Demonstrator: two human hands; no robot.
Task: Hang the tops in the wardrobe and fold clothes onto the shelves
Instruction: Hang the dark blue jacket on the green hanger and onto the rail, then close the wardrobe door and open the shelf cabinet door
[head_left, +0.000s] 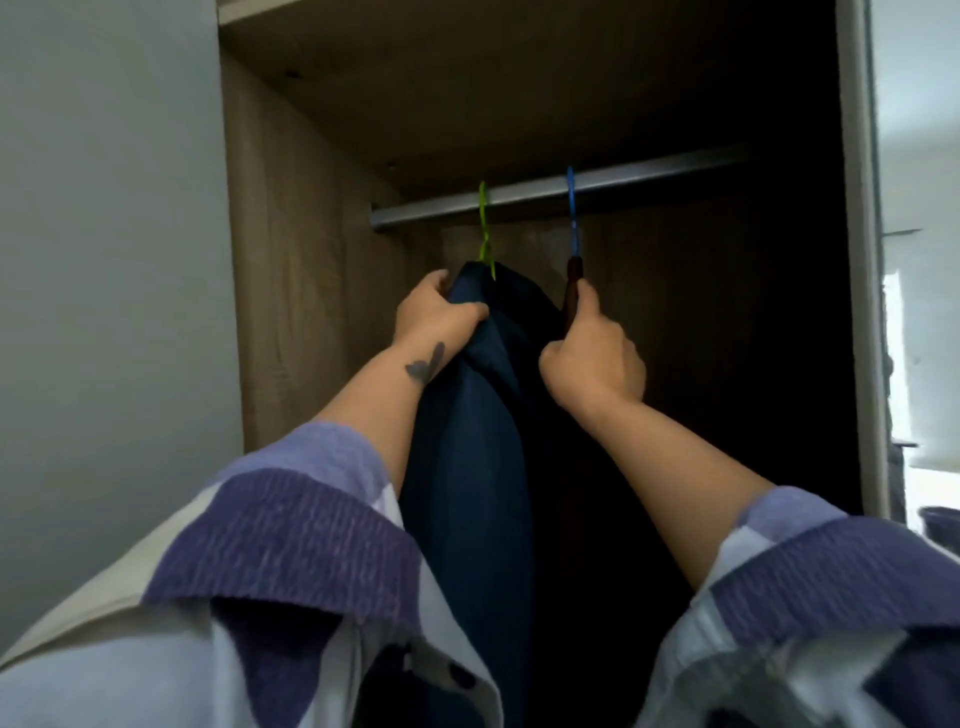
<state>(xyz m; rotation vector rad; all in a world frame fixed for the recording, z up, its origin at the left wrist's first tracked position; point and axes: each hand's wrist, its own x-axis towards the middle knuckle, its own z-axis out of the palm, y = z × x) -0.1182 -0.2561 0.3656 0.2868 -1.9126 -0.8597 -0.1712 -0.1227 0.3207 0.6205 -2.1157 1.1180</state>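
A dark navy top (467, 441) hangs on a green hanger (485, 228) hooked over the metal rail (649, 174) inside the wooden wardrobe. My left hand (434, 314) grips the navy top's shoulder just below the green hook. To the right, a blue hanger (571, 208) hangs on the same rail with a dark reddish-brown garment (571, 299) on it. My right hand (592, 358) grips that garment near its top edge. The lower part of both garments is lost in shadow.
The wardrobe's left side panel (291, 260) stands close beside my left hand. A grey wall (104, 260) lies further left. The rail's right stretch is bare and the interior there is dark. A door frame (857, 260) edges the right side.
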